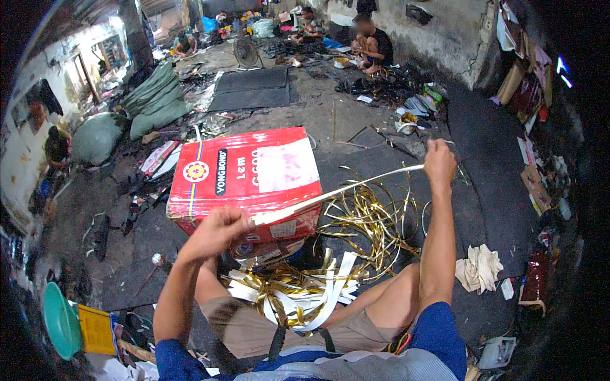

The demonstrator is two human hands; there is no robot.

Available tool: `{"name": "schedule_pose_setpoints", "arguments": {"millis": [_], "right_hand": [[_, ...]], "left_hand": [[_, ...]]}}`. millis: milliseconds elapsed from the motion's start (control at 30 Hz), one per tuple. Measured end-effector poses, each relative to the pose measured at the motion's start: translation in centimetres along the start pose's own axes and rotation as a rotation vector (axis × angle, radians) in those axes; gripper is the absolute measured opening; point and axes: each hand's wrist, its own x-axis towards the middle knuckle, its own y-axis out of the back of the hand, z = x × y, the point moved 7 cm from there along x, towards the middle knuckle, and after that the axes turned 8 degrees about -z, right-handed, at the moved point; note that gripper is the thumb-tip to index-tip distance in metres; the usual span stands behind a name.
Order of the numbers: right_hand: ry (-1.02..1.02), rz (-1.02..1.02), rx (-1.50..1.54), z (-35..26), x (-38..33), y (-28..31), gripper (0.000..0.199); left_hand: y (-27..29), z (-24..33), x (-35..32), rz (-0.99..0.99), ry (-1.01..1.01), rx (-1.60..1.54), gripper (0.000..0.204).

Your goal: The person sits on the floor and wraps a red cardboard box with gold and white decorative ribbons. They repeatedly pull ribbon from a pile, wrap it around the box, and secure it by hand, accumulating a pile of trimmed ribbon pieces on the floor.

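A narrow pale strip (pixel 346 185) is stretched slantwise between my hands. My left hand (pixel 222 230) pinches its lower end at the near edge of a red cardboard box (pixel 238 152). Higher up and farther off, my right hand (pixel 440 166) is closed on the other end, arm extended. The box has a white patch on top and sits on something mostly hidden beneath it. Between my legs lies a heap of white and gold strips (pixel 295 295). A loose tangle of thin gold strips (pixel 375 219) spreads on the floor right of the box.
A crumpled cream cloth (pixel 480 268) lies right of my knee. At lower left are a green basin (pixel 61 322) and a yellow crate (pixel 96 330). Green sacks (pixel 154 101), a dark mat (pixel 250 89) and a fan (pixel 246 53) stand farther back. A person (pixel 373 44) squats near the wall.
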Motion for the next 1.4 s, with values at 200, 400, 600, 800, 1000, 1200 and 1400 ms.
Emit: {"name": "schedule_pose_setpoints", "arguments": {"millis": [200, 400, 600, 800, 1000, 1200, 1400], "right_hand": [[0.739, -0.417, 0.986, -21.7, -6.8, 2.6, 0.036], [0.518, -1.231, 1.011, -24.6, -9.3, -4.1, 0.039], [0.655, -1.168, 0.902, -24.9, -9.9, -6.8, 0.041], [0.660, -1.180, 0.856, -25.3, -10.0, -8.2, 0.041], [0.570, -1.267, 1.032, -23.9, -10.4, -8.3, 0.038], [0.453, -1.263, 1.129, -24.7, -10.7, -9.4, 0.036], [0.394, -1.258, 1.350, -23.8, -12.2, -11.2, 0.032]], "left_hand": [[-2.1, 7.5, 9.3, -0.107, -0.357, 0.371, 0.031], [0.5, 6.8, 15.0, 0.099, -0.384, 0.264, 0.020], [2.8, 5.8, 14.2, 0.232, -0.470, 0.429, 0.013], [-1.4, 5.2, 13.6, 0.062, -0.598, 0.444, 0.010], [-2.6, 5.7, 12.8, 0.139, -0.746, 0.570, 0.011], [-2.6, 5.9, 12.0, 0.178, -0.884, 0.781, 0.022], [-3.5, 4.7, 11.7, 0.158, -0.855, 0.945, 0.031]]}}
